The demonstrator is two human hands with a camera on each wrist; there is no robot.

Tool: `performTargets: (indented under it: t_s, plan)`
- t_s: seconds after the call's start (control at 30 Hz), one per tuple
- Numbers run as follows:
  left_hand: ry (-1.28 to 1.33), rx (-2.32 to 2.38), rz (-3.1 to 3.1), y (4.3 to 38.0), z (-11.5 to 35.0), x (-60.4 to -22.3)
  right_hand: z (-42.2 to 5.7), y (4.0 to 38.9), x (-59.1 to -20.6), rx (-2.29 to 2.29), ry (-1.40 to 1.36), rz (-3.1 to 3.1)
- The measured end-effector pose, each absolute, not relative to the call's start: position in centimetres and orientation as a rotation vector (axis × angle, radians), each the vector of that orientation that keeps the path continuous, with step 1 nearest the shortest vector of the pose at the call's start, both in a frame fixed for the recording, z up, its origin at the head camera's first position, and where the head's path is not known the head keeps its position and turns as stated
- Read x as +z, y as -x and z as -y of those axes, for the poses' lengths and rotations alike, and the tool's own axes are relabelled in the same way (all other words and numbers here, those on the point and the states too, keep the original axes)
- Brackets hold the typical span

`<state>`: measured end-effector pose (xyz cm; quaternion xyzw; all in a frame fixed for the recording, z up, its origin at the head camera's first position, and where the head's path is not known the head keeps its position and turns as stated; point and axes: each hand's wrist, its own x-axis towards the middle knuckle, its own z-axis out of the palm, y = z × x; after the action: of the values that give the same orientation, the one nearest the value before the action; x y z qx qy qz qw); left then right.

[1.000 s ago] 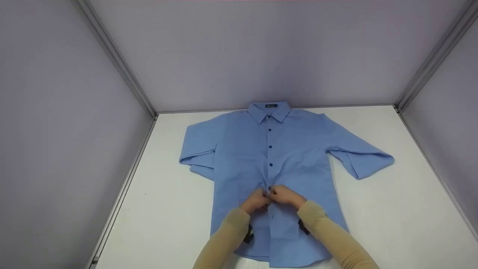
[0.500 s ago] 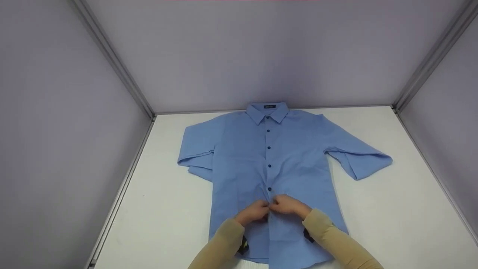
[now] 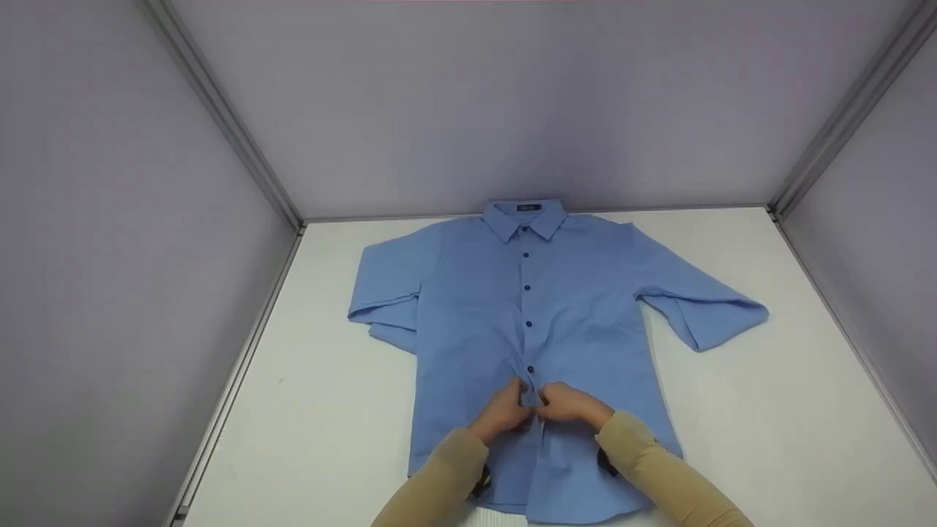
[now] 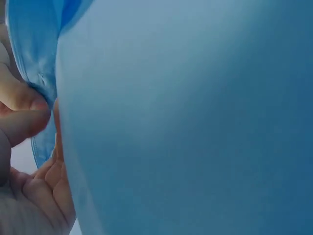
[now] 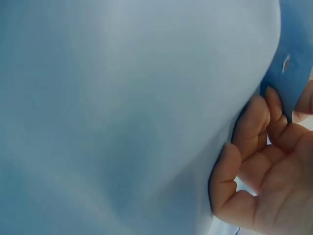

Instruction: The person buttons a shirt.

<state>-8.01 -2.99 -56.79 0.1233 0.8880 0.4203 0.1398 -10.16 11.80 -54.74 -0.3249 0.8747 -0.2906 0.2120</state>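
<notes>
A light blue button-up shirt (image 3: pixel 476 293) lies front up on the table, collar away from me. Dark buttons run down its front, one button (image 3: pixel 530 369) just above my hands. My left hand (image 3: pixel 505 411) holds the front edge below it, thumb and forefinger spread around the cloth. From the other side my right hand (image 3: pixel 569 404) pinches the overlapping placket. In the right wrist view a buttonhole (image 5: pixel 286 63) shows in the placket above the curled fingers (image 5: pixel 252 125). The left wrist view shows the thumb (image 4: pixel 29 122) against the strip; loose cloth hides much of the work.
The shirt's sleeves are folded back, the left sleeve (image 3: pixel 388 293) and the right sleeve (image 3: pixel 706 311) lying out to the sides. A white table (image 3: pixel 315 410) carries the shirt. Grey walls (image 3: pixel 527 102) with metal rails enclose the back and sides.
Both hands have slid down the front toward the hem, leaving the button above them uncovered. The left fingers have spread apart, and the lower placket edge has shifted slightly right.
</notes>
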Motion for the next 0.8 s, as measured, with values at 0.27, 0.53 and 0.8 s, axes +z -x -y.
performTargets:
  t_s: [0.27,0.53,0.8]
  plan:
    - [-0.442,1.024,-2.717,7.8,2.8,-56.4,-11.9,10.0,-54.9,-0.803,0.954,-2.417]
    - [-0.615,0.929,-2.612,6.8,2.5,-56.0,-12.0,9.6,-54.5,-0.791,0.952,-2.373]
    - [-0.655,0.769,-2.656,6.3,1.8,-55.8,-12.6,10.0,-54.6,-0.819,0.979,-2.252]
